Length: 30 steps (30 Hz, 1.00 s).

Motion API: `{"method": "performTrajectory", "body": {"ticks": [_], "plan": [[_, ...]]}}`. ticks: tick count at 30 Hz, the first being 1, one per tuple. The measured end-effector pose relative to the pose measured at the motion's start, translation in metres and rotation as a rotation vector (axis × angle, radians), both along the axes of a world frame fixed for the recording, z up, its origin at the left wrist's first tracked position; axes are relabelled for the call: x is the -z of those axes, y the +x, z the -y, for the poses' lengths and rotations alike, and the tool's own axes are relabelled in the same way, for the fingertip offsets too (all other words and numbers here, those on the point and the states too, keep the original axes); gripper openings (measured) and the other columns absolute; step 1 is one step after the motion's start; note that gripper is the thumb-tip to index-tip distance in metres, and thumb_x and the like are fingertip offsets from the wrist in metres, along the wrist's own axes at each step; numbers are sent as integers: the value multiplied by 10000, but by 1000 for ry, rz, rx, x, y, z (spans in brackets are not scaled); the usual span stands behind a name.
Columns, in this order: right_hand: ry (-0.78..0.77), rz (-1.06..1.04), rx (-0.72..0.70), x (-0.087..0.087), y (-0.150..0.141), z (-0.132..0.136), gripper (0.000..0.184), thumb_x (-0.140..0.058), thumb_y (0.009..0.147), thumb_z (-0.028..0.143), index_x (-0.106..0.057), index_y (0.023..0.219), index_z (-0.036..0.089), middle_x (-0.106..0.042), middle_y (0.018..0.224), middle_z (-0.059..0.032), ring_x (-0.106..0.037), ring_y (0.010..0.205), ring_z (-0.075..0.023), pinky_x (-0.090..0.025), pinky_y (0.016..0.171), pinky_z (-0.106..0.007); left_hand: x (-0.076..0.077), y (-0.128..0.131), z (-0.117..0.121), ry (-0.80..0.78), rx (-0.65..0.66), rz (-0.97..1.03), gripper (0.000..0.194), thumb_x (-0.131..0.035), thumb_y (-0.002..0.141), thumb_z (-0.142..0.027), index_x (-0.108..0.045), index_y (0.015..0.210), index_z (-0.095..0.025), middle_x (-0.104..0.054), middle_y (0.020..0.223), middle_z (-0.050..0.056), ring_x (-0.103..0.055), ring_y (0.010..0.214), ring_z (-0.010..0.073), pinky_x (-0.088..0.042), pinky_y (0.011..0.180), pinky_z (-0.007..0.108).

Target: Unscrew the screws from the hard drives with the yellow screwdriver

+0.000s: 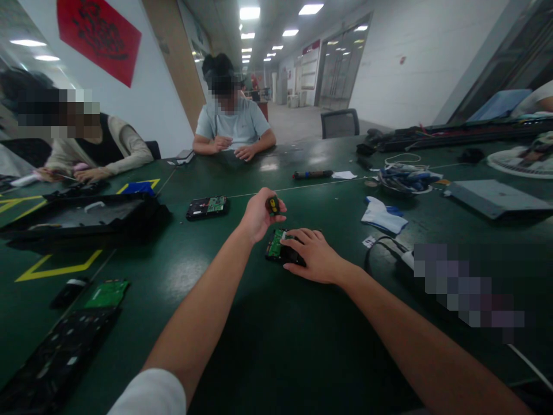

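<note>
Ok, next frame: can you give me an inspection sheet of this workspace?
Surface: dark green table, yellow tape markings.
Job's things: hard drive, green circuit board exposed; black-and-yellow tool, tip not visible.
Clutter: second hard drive, black tray, white-and-blue glove, grey metal case.
Grippers: bare hands; left hand holds the tool, right hand rests on the nearer hard drive.
Cables: black cable looping right of the right hand; white cable, lower right.
Surroundings: two people seated beyond the table, office chair, lit ceiling panels.
</note>
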State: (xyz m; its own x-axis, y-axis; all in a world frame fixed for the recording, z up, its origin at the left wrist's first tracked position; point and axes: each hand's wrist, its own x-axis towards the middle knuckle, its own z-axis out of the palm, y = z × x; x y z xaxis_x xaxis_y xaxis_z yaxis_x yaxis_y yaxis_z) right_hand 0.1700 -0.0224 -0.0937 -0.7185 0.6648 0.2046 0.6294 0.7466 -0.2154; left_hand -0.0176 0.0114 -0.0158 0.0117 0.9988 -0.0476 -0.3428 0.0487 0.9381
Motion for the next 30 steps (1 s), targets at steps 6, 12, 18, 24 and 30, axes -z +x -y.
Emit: {"method": "performTrajectory", "body": {"ticks": [6,12,18,24,30], "plan": [[9,-7,-6,2,0,-1,635,-629,963,549,-556,1502,222,-518,1546,-165,-450,1397,-410,-365,1124,-605,0,1,2,103,-65,-186,208,-601,770,-350,-676,746,-157,-608,787,57,-584,761,171,-518,555,239],[12,-6,-4,2,-1,0,631,-632,966,540,-562,1499,210,-518,1544,-167,-451,1396,-416,-366,1122,-614,2,0,0,59,-60,-144,206,-613,769,-369,-656,808,-171,-622,742,51,-599,731,180,-521,555,250],[14,-23,-10,3,0,-1,633,-627,966,552,-560,1500,218,-520,1544,-169,-452,1399,-415,-361,1125,-620,3,1,-2,95,-51,-110,174,-651,723,-342,-620,762,-175,-625,778,51,-608,763,186,-578,605,295],[14,-21,1,4,0,-1,621,-631,965,545,-564,1495,229,-518,1547,-165,-449,1405,-411,-367,1120,-613,-3,3,6,105,8,-222,231,-640,752,-359,-704,810,-144,-618,786,63,-593,749,173,-512,539,237],[21,-16,-1,4,0,-1,624,-635,967,543,-568,1492,213,-512,1552,-168,-450,1407,-409,-364,1124,-607,-1,4,2,26,-13,-73,133,-608,764,-315,-598,762,-182,-639,766,53,-625,736,176,-562,591,275]]}}
